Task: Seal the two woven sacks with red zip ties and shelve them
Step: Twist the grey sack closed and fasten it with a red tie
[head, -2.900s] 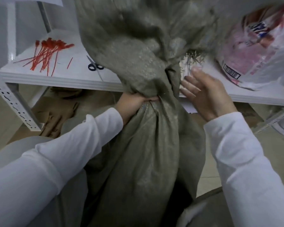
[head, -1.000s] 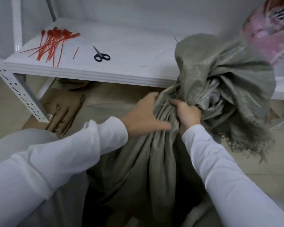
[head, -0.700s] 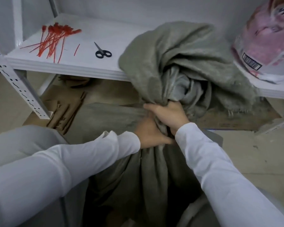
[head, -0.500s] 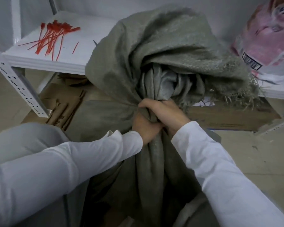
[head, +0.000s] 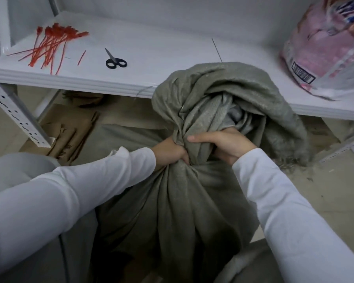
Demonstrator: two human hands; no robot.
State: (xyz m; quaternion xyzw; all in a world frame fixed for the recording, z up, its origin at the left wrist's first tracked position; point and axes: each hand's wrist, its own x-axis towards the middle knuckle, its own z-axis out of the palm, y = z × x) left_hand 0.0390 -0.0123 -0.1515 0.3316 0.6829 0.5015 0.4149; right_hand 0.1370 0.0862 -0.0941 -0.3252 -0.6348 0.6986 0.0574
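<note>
A grey-green woven sack (head: 178, 211) stands between my knees, its neck gathered and its loose frayed top (head: 229, 94) flopped over to the right, against the shelf edge. My left hand (head: 170, 153) grips the bunched neck from the left. My right hand (head: 223, 142) grips the same neck from the right, fingers curled over the folds. A pile of red zip ties (head: 51, 44) lies at the far left of the white shelf (head: 110, 82), with one short red piece (head: 81, 57) beside it. No tie is on the sack's neck.
Black-handled scissors (head: 115, 60) lie on the shelf right of the ties. A pink printed plastic bag (head: 323, 50) sits at the shelf's right end. A perforated white upright (head: 18, 117) stands at left. Flattened cardboard (head: 70, 131) lies on the floor under the shelf.
The sack's loose top, raised high and hiding the scissors half a second ago, has dropped lower and to the right. Both hands stay clamped on the neck.
</note>
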